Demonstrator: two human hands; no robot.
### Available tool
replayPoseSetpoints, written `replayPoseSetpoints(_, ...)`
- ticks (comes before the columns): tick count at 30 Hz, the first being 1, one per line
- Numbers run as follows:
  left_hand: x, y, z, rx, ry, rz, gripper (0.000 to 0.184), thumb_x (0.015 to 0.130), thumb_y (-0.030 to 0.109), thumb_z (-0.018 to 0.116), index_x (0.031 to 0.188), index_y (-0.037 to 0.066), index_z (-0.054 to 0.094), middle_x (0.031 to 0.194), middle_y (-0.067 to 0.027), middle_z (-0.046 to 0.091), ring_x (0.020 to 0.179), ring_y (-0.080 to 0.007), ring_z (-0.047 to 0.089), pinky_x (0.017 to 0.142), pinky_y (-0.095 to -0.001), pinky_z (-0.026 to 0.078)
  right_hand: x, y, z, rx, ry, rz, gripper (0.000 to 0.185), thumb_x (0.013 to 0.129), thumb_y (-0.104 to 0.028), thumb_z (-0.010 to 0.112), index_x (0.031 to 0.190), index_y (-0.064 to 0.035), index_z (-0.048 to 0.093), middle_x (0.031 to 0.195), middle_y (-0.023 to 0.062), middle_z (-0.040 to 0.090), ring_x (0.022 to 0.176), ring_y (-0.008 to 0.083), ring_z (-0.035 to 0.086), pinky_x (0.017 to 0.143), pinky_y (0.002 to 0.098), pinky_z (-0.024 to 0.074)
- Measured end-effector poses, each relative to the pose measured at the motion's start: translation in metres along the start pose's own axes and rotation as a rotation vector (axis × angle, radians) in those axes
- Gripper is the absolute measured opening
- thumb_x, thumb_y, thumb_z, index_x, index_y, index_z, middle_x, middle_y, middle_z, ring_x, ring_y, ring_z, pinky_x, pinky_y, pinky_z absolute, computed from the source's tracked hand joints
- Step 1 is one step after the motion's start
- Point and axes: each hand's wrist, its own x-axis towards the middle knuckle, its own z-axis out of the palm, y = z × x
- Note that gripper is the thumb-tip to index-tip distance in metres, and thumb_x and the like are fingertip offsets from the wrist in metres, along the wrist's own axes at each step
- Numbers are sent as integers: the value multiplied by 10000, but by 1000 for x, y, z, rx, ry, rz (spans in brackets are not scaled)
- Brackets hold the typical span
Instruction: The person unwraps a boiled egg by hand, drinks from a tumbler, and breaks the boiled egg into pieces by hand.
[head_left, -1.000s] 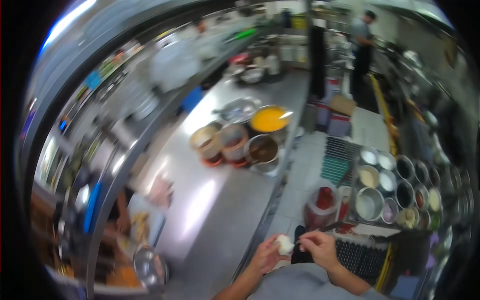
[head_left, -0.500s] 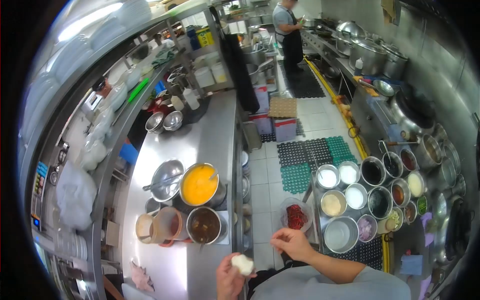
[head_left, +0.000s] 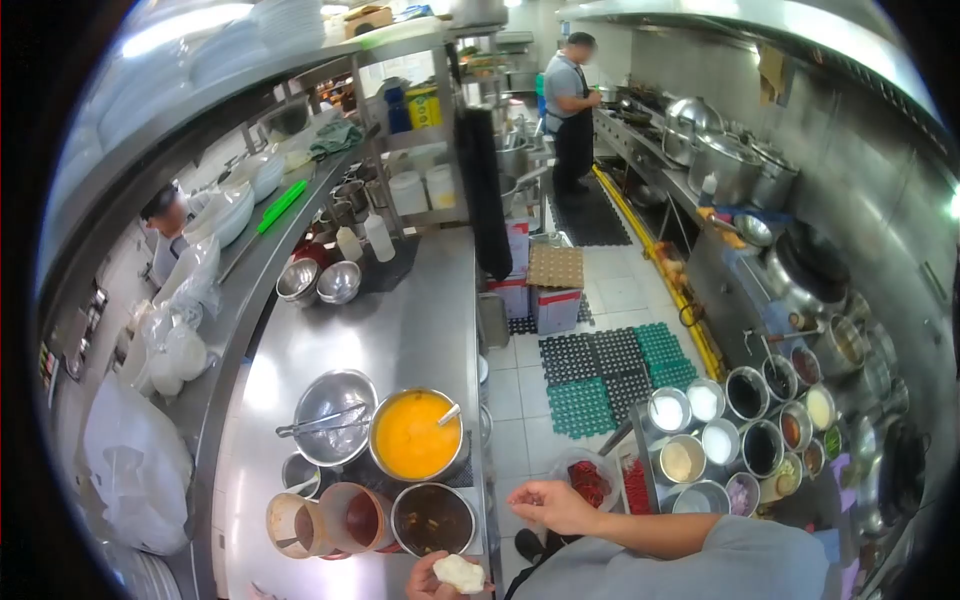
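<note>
My left hand (head_left: 428, 577) is closed around a soft white lump (head_left: 460, 574), which looks like bread or dough. It is at the bottom edge of the view, just below a steel pot of dark brown liquid (head_left: 433, 520). My right hand (head_left: 553, 505) hangs above the floor between the counter and the pots on the right, its fingers curled together. Whatever they pinch, if anything, does not show. Just beyond that hand is a clear tub with dried red chillies (head_left: 588, 484).
On the steel counter (head_left: 400, 310) stand a pot of orange liquid (head_left: 415, 435), a steel bowl with a whisk (head_left: 335, 415) and plastic jugs (head_left: 355, 515). Several seasoning pots (head_left: 745, 393) are at right. A person (head_left: 573, 110) stands by the far stove; another (head_left: 165, 220) is behind the left shelf.
My view has tilted up and shifted, so the counter and pots sit lower in the frame. My left hand still holds the white lump, now nearer the brown pot; my right hand remains curled.
</note>
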Motion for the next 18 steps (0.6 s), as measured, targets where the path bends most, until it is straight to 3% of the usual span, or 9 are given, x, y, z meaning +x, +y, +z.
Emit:
replayPoseSetpoints(7,18,0,-16,45,17,84,543,863,271,676,1268,-32,478,1083,-184,617,931,-265,622,801,-373,512,36,-35,18,-71,-138,68,228,919,-224,622,1029,-28,660,817,19,654,715,76,573,639,246,481)
replayPoseSetpoints(11,31,-4,-22,55,139,90,546,854,269,687,1258,-41,491,1063,-188,629,938,-272,629,828,-372,507,65,-54,26,-166,-239,-7,206,897,-215,649,958,-19,630,815,49,653,742,99,570,690,262,480)
replayPoseSetpoints(15,58,6,-6,109,226,135,555,854,265,677,1259,-60,481,1110,-199,604,992,-285,613,876,-386,489,114,-61,14,-269,-287,-196,171,901,-186,655,926,-35,581,738,-9,561,675,56,521,611,218,450)
replayPoseSetpoints(18,89,7,13,72,280,137,545,864,252,665,1269,-56,468,1133,-185,594,1009,-285,604,887,-399,484,160,-62,-11,-52,-394,75,162,924,-193,627,896,-45,566,733,4,544,654,64,511,603,230,447)
